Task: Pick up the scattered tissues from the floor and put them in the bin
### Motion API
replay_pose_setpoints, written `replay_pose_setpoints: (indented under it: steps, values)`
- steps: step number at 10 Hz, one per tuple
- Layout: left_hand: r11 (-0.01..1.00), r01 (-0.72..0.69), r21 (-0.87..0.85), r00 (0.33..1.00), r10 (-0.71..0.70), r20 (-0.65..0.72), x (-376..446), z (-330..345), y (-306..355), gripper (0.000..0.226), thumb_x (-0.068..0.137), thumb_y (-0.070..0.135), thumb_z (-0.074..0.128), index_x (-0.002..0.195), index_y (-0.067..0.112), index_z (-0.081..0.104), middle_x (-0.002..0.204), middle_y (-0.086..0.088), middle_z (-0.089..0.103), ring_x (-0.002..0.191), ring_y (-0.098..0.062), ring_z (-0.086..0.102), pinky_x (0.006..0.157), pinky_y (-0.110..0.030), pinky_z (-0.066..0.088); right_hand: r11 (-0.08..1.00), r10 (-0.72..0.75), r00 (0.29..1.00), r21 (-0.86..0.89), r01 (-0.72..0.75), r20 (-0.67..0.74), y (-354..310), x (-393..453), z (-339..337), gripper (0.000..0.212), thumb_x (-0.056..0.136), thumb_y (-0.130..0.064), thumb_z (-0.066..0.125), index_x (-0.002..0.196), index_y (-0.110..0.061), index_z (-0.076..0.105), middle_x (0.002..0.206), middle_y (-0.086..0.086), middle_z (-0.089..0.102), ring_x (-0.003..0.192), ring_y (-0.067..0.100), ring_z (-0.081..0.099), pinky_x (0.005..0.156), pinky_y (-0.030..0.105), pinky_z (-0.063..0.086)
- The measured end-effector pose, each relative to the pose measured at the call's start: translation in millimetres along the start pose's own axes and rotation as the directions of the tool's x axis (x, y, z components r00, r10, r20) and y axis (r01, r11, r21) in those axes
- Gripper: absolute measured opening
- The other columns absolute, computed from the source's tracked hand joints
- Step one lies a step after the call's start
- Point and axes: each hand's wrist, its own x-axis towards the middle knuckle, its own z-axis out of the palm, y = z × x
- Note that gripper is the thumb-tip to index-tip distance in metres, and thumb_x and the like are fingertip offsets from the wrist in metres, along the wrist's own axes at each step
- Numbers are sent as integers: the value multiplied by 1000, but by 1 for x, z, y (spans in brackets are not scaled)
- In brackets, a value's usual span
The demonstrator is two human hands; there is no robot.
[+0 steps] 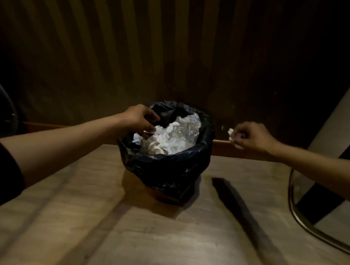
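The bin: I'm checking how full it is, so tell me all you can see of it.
The bin stands upright on the wooden floor near the slatted wall. A glossy black bag, crumpled, lines it and folds over the rim. White tissues and clear plastic fill it nearly to the rim. The left hand reaches over its left edge, fingertips at the contents.
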Motion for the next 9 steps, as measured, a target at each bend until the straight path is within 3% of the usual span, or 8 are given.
replay_pose_setpoints:
  steps: [1,2,3,4,6,7,8,9]
  values:
    - [1000,2,7,997,-2,-77,-6,-17,-5,30,83,3,76,112,10,70,105,-9,72,87,-20,73,70,-27,60,975,-16,993,216,43,-121,-53,26,-12,10,89,-22,72,98,-24,69,93,-15,62,87,-5,56,73,17,45]
    - [996,1,-88,990,-13,-142,-10,-29,-12,24,80,-2,75,99,13,72,94,-6,72,86,-16,68,65,-21,55,954,-69,982,278,116,-174,-99,45,-15,19,85,-22,76,103,-21,67,97,-11,65,89,0,60,77,19,49]
    - [986,22,-164,989,-45,-138,-13,-32,-19,24,79,-2,76,99,8,71,92,-8,70,90,-17,66,64,-20,52,936,-112,982,315,156,-152,-134,58,-7,21,82,-20,79,101,-19,69,99,-5,69,93,9,65,81,24,54]
    - [985,13,-169,995,-30,-94,-14,-27,-19,20,79,3,77,93,16,70,97,-10,69,90,-17,64,67,-22,50,938,-150,981,297,180,-122,-157,66,7,19,83,-16,79,99,-16,70,98,-4,69,93,8,66,74,17,52]
    - [979,-37,-199,993,13,-121,-10,-29,-7,14,86,9,71,100,13,70,103,-11,69,84,-12,62,71,-24,50,942,-171,981,275,190,-93,-179,74,21,14,82,-13,79,94,-13,72,93,-4,72,89,6,68,86,30,59]
    - [989,-54,-135,987,33,-155,-7,-31,-16,13,86,13,72,99,15,72,103,-7,70,90,-13,64,72,-25,53,945,-178,981,263,193,-82,-179,73,23,17,85,-11,76,101,-12,72,102,-1,72,96,10,68,91,33,59]
    - [997,-37,-61,986,26,-163,-7,-29,-24,8,90,24,70,93,18,73,96,-3,71,88,-14,65,69,-27,53,957,-214,976,194,215,-29,-178,67,22,33,92,-21,69,124,-14,64,122,6,68,111,17,65,98,34,54]
    - [996,-35,-84,972,14,-233,-10,-33,-26,26,91,41,64,87,18,75,88,-3,72,83,-17,65,66,-29,54,967,-183,982,173,187,-39,-168,65,20,34,94,-25,66,126,-15,62,122,7,68,110,19,66,95,37,55]
